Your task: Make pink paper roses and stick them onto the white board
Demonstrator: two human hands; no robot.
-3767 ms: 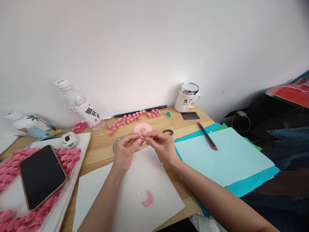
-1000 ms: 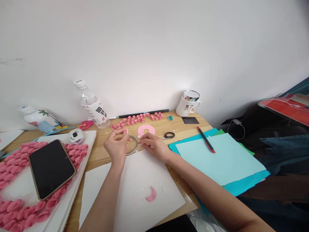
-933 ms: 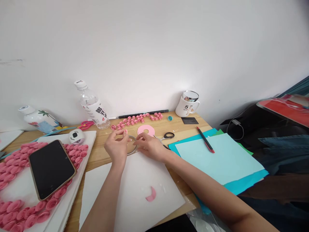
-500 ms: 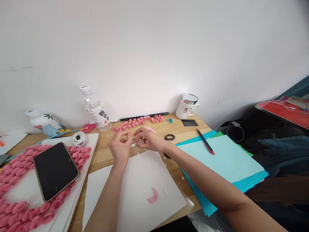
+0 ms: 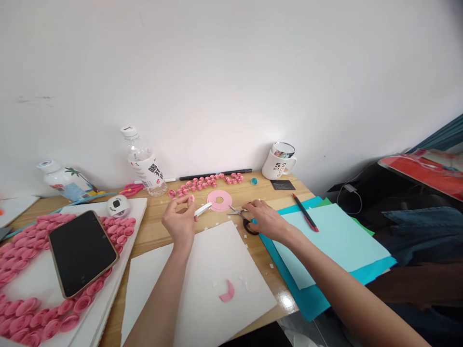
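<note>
My left hand [image 5: 180, 219] is closed over the front of the table, its fingers pinching a narrow white strip [image 5: 203, 209] that looks like tape. A small bit of pink [image 5: 192, 198] shows at its fingertips; whether it is paper or a nail I cannot tell. My right hand [image 5: 265, 219] has its fingers on the handles of black-handled scissors [image 5: 249, 225], which lie on the wood with blades pointing left. Between the hands and slightly behind them lies a pink paper ring [image 5: 224, 201]. Several small rolled pink paper flowers [image 5: 202, 183] sit at the back.
White sheets [image 5: 213, 260] lie in front, with a curved pink scrap [image 5: 227, 291] on them. At left, a phone [image 5: 83, 253] rests on a board of pink paper flowers. A bottle [image 5: 146, 164], a mug [image 5: 278, 165] and blue paper [image 5: 333, 246] stand or lie around.
My right hand has left my left hand and moved right, down onto the scissors. The white strip and the pink ring are now in plain sight. My left hand stays nearly in place.
</note>
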